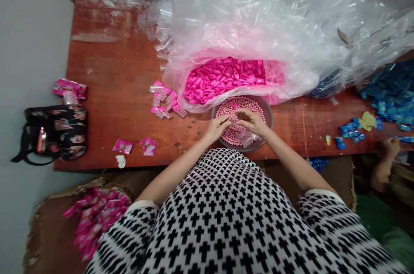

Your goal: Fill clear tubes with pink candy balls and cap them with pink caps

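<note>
A grey bowl (270, 119) full of round pink beads (241, 105) stands right in front of me. Over it my left hand (218, 129) and my right hand (254, 123) meet, fingers closed from both sides around a small clear container (233, 119) with pink beads in it. A bright pink cap (234, 105) shows just beyond the fingertips; whether it touches the container I cannot tell. Under my right hand, clear empty containers (249, 139) lie on the beads at the bowl's near side.
Behind the bowl, a big plastic bag (278, 67) gapes over pink caps (223, 77). Filled bead containers (166, 100) lie left of it. Pink packets (123, 146) and a floral bag (71, 131) are farther left. At right are blue packets (352, 129) and another person's hand (390, 148).
</note>
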The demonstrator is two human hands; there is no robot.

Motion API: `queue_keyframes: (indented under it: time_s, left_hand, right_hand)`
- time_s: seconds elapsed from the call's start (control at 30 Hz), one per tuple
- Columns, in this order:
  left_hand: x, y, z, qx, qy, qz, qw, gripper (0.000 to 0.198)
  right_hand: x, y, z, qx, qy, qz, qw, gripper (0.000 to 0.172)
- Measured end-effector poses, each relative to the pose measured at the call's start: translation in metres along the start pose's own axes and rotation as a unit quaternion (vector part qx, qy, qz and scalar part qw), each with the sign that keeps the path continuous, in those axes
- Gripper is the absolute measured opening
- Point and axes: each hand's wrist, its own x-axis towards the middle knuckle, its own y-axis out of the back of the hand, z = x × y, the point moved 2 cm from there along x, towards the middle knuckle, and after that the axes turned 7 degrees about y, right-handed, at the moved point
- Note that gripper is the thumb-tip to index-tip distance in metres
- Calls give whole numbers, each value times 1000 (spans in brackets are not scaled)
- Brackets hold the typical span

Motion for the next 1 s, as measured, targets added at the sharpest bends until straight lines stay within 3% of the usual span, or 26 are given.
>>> queue_keyframes:
  time_s: [0.1,0.2,0.4,0.5,0.63,0.8,0.9,1.0]
  left_hand:
    - [1,3,1,-39,-6,-36,999,35]
    - [1,3,0,-57,-5,-41,998,35]
    - [-3,5,-14,-55,17,-11,998,32]
    - [-5,10,-24,-131,68,23,989,40]
    - [-10,12,-24,-259,116,-8,959,51]
    - [-12,12,-16,-320,146,0,936,47]
    - [-9,14,-16,-331,146,15,932,47]
    - [-5,17,-15,-345,134,36,928,46]
  right_hand:
    - [3,8,-12,-80,33,-52,995,31]
    - [0,5,-12,-101,29,-49,993,26]
    - [-21,-4,19,22,-76,18,997,32]
    - [-13,6,34,-105,-127,20,986,31]
    - [21,11,44,-331,-164,39,929,30]
    - [59,-8,60,-415,-190,-10,890,34]
    - [60,-8,69,-336,-195,9,921,33]
    - [50,0,67,-127,-154,28,979,32]
